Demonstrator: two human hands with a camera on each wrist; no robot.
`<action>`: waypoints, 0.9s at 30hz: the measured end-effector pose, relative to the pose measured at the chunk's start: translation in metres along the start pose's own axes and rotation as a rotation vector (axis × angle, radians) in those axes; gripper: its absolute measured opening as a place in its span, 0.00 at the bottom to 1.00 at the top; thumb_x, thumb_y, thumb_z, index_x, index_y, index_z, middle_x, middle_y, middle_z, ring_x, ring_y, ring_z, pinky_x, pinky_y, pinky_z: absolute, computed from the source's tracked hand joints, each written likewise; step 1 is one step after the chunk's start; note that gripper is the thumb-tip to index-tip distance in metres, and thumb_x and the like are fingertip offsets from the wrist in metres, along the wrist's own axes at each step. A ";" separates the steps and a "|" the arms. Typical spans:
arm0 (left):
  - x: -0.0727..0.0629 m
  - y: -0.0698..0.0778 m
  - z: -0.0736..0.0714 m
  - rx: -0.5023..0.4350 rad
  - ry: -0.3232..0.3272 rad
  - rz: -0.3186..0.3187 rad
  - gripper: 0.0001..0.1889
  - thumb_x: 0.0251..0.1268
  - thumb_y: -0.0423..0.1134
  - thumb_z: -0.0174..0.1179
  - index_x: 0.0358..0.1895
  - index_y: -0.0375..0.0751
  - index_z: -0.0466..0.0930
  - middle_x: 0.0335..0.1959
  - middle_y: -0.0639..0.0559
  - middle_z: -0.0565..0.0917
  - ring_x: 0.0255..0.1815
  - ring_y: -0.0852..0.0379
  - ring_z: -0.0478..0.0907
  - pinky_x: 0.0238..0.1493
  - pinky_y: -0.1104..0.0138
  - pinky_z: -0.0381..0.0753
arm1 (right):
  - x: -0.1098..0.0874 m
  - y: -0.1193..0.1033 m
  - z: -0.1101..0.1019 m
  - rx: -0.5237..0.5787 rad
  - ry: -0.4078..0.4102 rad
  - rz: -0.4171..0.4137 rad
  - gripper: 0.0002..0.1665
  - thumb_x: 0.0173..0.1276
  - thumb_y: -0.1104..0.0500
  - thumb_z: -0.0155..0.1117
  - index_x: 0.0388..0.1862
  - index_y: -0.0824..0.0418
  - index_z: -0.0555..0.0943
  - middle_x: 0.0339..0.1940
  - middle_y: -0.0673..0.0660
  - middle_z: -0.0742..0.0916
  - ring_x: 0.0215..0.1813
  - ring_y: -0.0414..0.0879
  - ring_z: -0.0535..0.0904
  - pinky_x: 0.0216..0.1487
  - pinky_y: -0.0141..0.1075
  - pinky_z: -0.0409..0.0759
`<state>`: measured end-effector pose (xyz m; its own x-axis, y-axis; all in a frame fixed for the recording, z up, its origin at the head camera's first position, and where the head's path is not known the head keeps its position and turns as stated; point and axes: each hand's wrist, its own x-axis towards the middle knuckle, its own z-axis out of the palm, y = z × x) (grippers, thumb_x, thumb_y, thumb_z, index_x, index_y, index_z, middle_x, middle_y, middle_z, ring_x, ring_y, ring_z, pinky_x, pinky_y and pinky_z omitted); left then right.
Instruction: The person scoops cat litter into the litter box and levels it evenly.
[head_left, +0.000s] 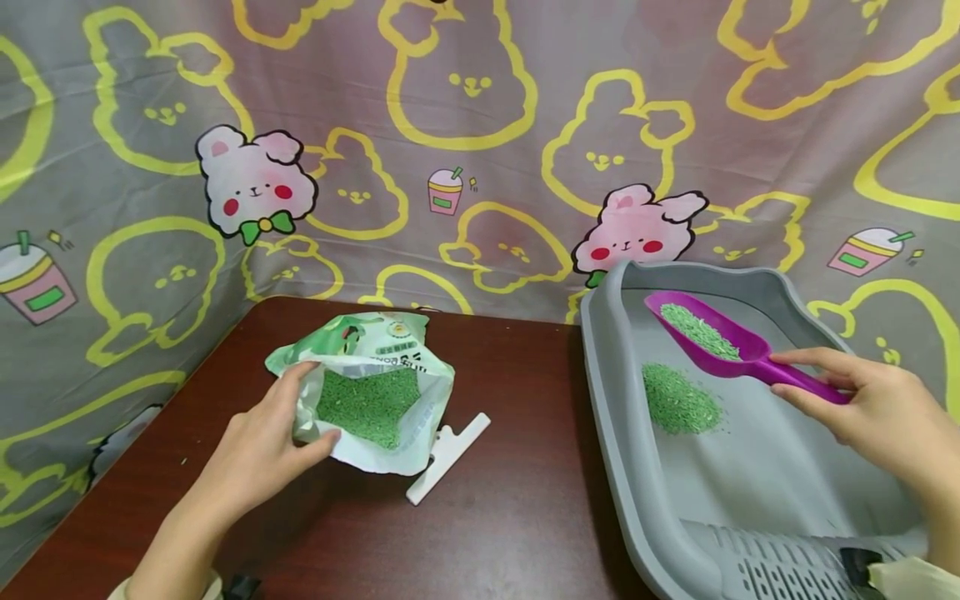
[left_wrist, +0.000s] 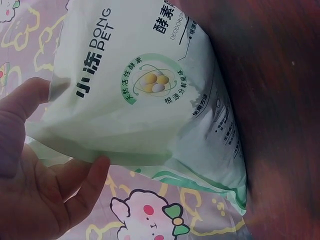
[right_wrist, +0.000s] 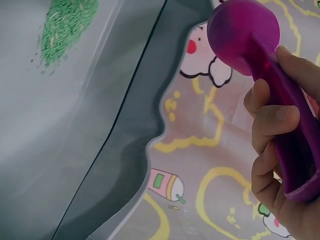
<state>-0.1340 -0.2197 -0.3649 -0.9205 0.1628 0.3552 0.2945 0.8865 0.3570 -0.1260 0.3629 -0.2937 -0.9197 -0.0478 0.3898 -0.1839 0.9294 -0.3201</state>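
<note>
DONG PET litter bag (head_left: 432,404): pliable printed plastic, white and green, creased; mouth gaping towards you, green pellets (head_left: 369,407) inside, short and rod-like.
Scoop (head_left: 752,345): smooth purple plastic, long trough-shaped bowl, slim handle; carries a load of the same pellets.
Litter tray (head_left: 613,408): moulded grey plastic, rounded corners, wavy far rim, slotted panel (head_left: 780,571) nearest you.
Pellet heap (head_left: 680,402): loose, grainy, on the tray floor by its left wall.
Clip (head_left: 450,458): white, straight bar, lying aslant just beside the bag's right side.
Tabletop (head_left: 536,475): reddish-brown, slightly glossy; far edge meets the bunny-print cloth (head_left: 480,179).
Room for you: a strip of tabletop between clip and tray; the tray's raised left wall bounds it.
Your left hand (head_left: 258,454): grips the bag's mouth at its left edge, thumb on the near side.
Your right hand (head_left: 885,408): grasps the scoop handle, bowl pointing left and away from you, above the tray floor.
Placement: bag at your left fingertips; scoop in your right, well apart from it; heap left of your right hand, below the bowl.
</note>
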 end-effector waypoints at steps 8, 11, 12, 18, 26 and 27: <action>0.000 0.000 -0.001 0.000 0.002 0.002 0.45 0.53 0.46 0.71 0.73 0.42 0.57 0.55 0.38 0.79 0.23 0.58 0.73 0.25 0.55 0.74 | 0.005 0.013 0.002 -0.011 -0.087 0.015 0.18 0.67 0.50 0.69 0.55 0.51 0.81 0.12 0.47 0.73 0.14 0.39 0.65 0.15 0.34 0.59; 0.000 0.001 -0.001 -0.004 0.005 0.006 0.45 0.53 0.46 0.71 0.73 0.42 0.57 0.54 0.38 0.79 0.23 0.58 0.73 0.26 0.54 0.74 | 0.007 0.016 0.002 -0.010 -0.120 0.022 0.18 0.68 0.49 0.68 0.55 0.50 0.80 0.12 0.47 0.73 0.14 0.39 0.65 0.15 0.35 0.59; -0.001 0.001 -0.001 -0.006 0.004 0.004 0.45 0.53 0.46 0.71 0.73 0.42 0.57 0.55 0.38 0.78 0.23 0.58 0.73 0.26 0.53 0.74 | 0.008 0.017 0.002 -0.008 -0.130 0.020 0.18 0.68 0.49 0.68 0.55 0.50 0.80 0.12 0.47 0.73 0.13 0.39 0.65 0.15 0.35 0.59; 0.000 0.000 -0.001 -0.007 0.006 0.014 0.44 0.53 0.45 0.71 0.72 0.41 0.57 0.54 0.37 0.78 0.22 0.59 0.71 0.24 0.58 0.71 | 0.015 0.022 0.003 -0.010 -0.161 -0.017 0.17 0.67 0.51 0.69 0.53 0.49 0.81 0.11 0.46 0.71 0.13 0.38 0.64 0.15 0.34 0.58; 0.000 0.000 -0.001 -0.010 0.000 0.007 0.44 0.54 0.45 0.71 0.72 0.41 0.57 0.53 0.38 0.79 0.22 0.59 0.72 0.24 0.58 0.72 | 0.023 0.026 0.009 -0.130 -0.228 -0.031 0.21 0.68 0.47 0.68 0.56 0.53 0.81 0.14 0.46 0.72 0.14 0.36 0.64 0.17 0.33 0.59; 0.000 0.000 -0.001 -0.011 -0.001 0.006 0.44 0.54 0.45 0.71 0.72 0.41 0.57 0.53 0.38 0.79 0.22 0.59 0.72 0.24 0.58 0.72 | 0.023 0.027 0.009 -0.139 -0.235 -0.035 0.21 0.68 0.48 0.68 0.56 0.54 0.81 0.14 0.46 0.72 0.15 0.36 0.64 0.17 0.33 0.59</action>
<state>-0.1339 -0.2198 -0.3643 -0.9190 0.1686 0.3563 0.3027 0.8808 0.3642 -0.1557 0.3832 -0.3013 -0.9718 -0.1497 0.1824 -0.1830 0.9662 -0.1819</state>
